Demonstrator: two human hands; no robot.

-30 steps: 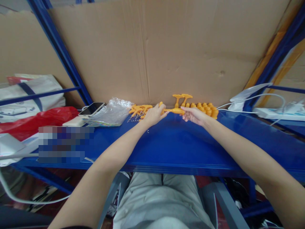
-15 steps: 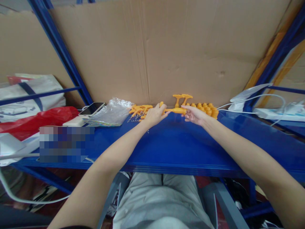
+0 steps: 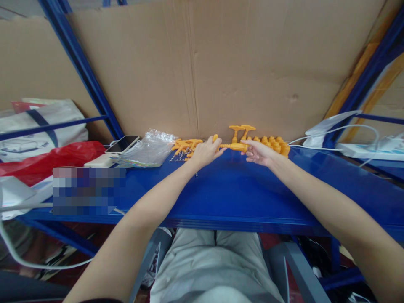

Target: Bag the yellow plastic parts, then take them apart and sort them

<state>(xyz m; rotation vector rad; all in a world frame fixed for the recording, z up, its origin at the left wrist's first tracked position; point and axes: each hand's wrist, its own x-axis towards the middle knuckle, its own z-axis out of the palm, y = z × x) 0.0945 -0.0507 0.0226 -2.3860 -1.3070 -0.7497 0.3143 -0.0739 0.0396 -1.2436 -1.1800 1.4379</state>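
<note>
Both hands (image 3: 205,152) hold orange plastic piece (image 3: 232,146)

1. No readable text, label, brand or number shows anywhere.
2. The white bag (image 3: 41,126) at far left carries a dark blue drawing and band, but no letters can be made out on it.
3. The phone (image 3: 122,143) lies with its dark screen up, and nothing is legible on it.
4. The cardboard sheet (image 3: 202,67) behind the shelf is plain brown, with no print or sign.
5. A patch on the shelf's left is pixelated; nothing can be read there.
</note>
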